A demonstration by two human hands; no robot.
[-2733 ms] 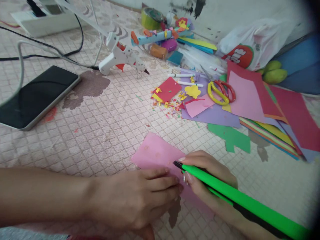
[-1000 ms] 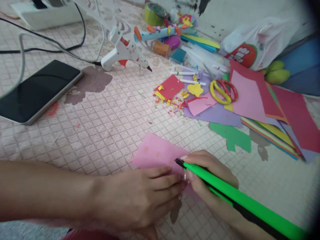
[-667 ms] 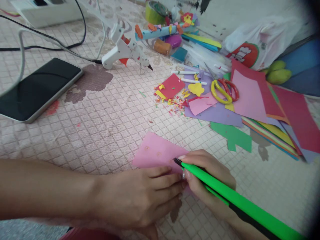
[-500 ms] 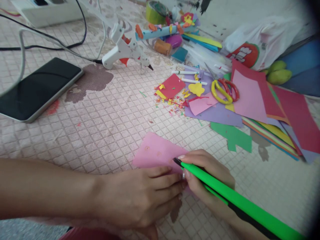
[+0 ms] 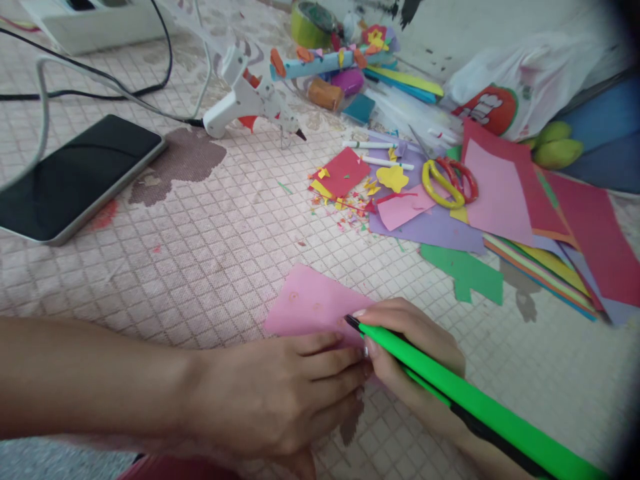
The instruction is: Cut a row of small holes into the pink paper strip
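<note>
Pink paper (image 5: 305, 300) lies on the patterned tablecloth, bearing two small faint round marks near its left side. Spread flat over its lower edge, my left hand (image 5: 285, 387) presses it down with the fingers stretched toward the right. My right hand (image 5: 415, 353) pinches a long bright green pen (image 5: 450, 373) with a black end. That black end points left and meets or hovers just over the paper; I cannot tell which. Both hands hide the lower and right parts of the sheet.
Left lies a phone (image 5: 85, 177), with a white glue gun (image 5: 250, 100) behind it. Scissors (image 5: 445, 183), paper scraps (image 5: 345, 173), a green cutout (image 5: 467, 273) and stacked coloured sheets (image 5: 500, 187) spread to the right. A plastic bag (image 5: 520, 87) stands at the back.
My right hand and the green pen have shifted very slightly left. My left hand and the pink paper stay practically where they were.
</note>
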